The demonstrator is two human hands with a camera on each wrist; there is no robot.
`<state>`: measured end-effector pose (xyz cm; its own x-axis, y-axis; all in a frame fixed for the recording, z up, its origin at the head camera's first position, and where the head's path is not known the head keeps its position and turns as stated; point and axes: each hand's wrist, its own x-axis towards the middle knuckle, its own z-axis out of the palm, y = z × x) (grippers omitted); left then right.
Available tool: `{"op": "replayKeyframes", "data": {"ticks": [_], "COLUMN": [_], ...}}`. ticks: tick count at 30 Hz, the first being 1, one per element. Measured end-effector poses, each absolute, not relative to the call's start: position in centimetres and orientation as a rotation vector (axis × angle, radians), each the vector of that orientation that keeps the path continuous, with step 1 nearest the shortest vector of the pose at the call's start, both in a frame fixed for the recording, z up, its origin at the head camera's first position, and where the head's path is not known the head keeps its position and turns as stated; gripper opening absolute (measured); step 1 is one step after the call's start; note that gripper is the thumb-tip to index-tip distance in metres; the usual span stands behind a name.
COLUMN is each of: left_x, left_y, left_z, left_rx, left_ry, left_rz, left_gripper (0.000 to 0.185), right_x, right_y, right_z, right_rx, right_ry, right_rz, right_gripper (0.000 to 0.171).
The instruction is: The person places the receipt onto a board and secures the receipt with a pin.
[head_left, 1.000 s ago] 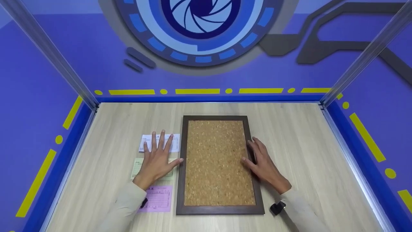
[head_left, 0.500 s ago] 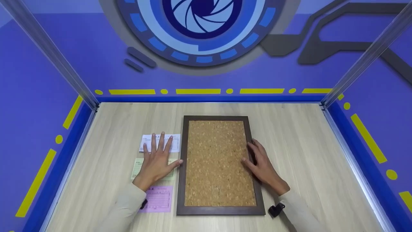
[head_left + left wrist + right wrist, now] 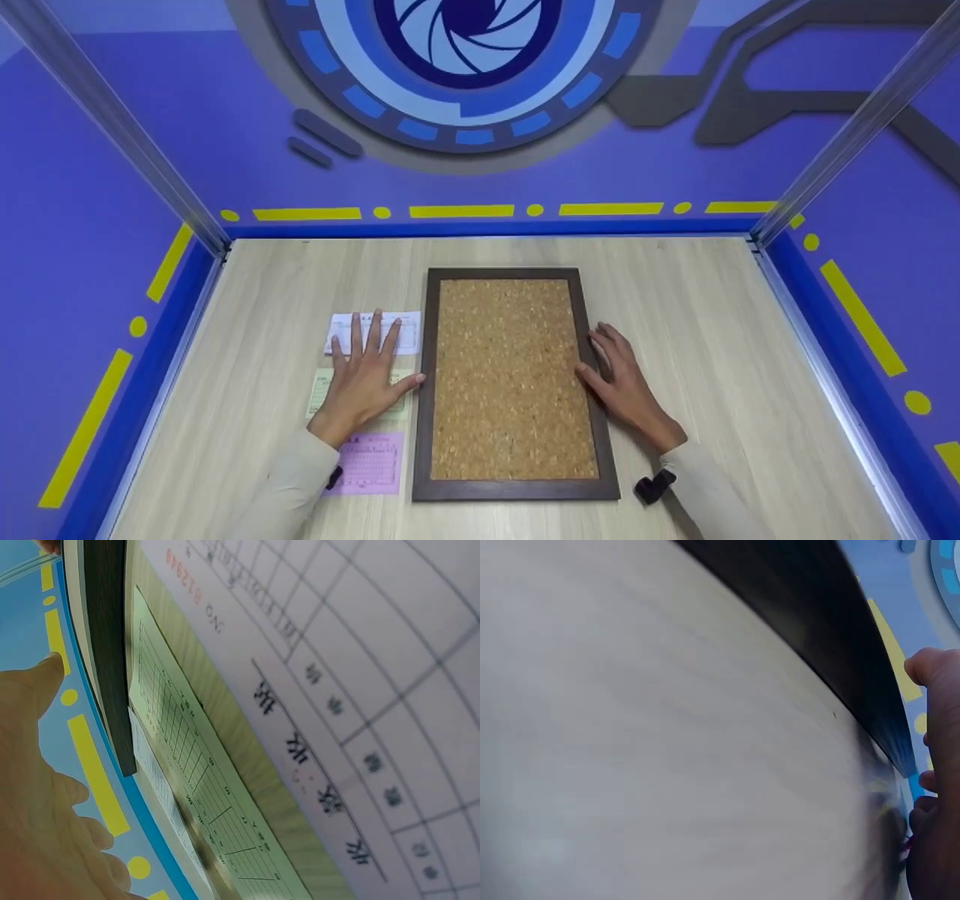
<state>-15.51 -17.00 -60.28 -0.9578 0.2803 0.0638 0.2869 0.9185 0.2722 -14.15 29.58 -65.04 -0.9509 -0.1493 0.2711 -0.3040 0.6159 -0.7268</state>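
Observation:
A cork board [image 3: 510, 375] in a dark wooden frame [image 3: 424, 390] lies flat in the middle of the table. My left hand [image 3: 364, 371] rests flat with spread fingers on a white slip [image 3: 405, 330] and a green slip [image 3: 321, 390], its thumb against the frame's left edge. My right hand [image 3: 622, 379] lies flat beside the frame's right edge, thumb touching it. A pink slip [image 3: 371, 465] sits by my left wrist. The left wrist view shows the green slip [image 3: 195, 780], the pink slip [image 3: 360, 727] and the dark frame [image 3: 109, 652] up close.
The light wooden table [image 3: 712, 337] is boxed in by blue walls with yellow markings and metal posts [image 3: 112, 127] at the back corners. A black wrist strap [image 3: 654, 486] shows on my right sleeve. The right wrist view shows the blurred table [image 3: 630, 727] and frame edge [image 3: 825, 652].
My right hand has slid off the frame's right edge toward the table beside it. The left hand and the papers have stayed put.

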Motion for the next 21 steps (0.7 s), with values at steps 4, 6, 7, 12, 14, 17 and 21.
{"op": "replayKeyframes", "data": {"ticks": [4, 6, 7, 12, 14, 17, 21], "left_x": [-15.5, -15.4, -15.4, -15.4, -15.3, -15.3, -15.3], "left_y": [-17.1, -17.2, -17.2, -17.2, -17.1, -17.0, -17.0], "left_z": [-60.4, -60.4, -60.5, -60.4, -60.4, -60.5, -60.4], "left_rx": [-0.451, -0.449, -0.449, -0.455, -0.457, -0.461, -0.469], "left_ry": [-3.061, -3.064, -3.063, -3.059, -3.054, -3.046, -3.046], "left_rz": [-0.442, -0.442, -0.446, -0.445, -0.438, -0.432, -0.436], "left_gripper": [0.107, 0.106, 0.106, 0.106, 0.106, 0.105, 0.106], "right_x": [-14.0, -13.9, -13.9, -13.6, -13.6, -13.7, -13.7], "right_y": [29.5, 29.2, 28.9, 28.0, 27.8, 27.9, 28.3], "right_z": [-65.0, -65.0, -64.9, -65.0, -65.0, -65.2, -65.3], "right_rx": [0.4, 0.421, 0.429, 0.481, 0.491, 0.474, 0.419], "right_ry": [-2.606, -2.603, -2.606, -2.607, -2.601, -2.604, -2.633], "right_rz": [1.234, 1.254, 1.264, 1.288, 1.288, 1.306, 1.349], "right_gripper": [0.062, 0.061, 0.061, 0.061, 0.062, 0.065, 0.068]}}
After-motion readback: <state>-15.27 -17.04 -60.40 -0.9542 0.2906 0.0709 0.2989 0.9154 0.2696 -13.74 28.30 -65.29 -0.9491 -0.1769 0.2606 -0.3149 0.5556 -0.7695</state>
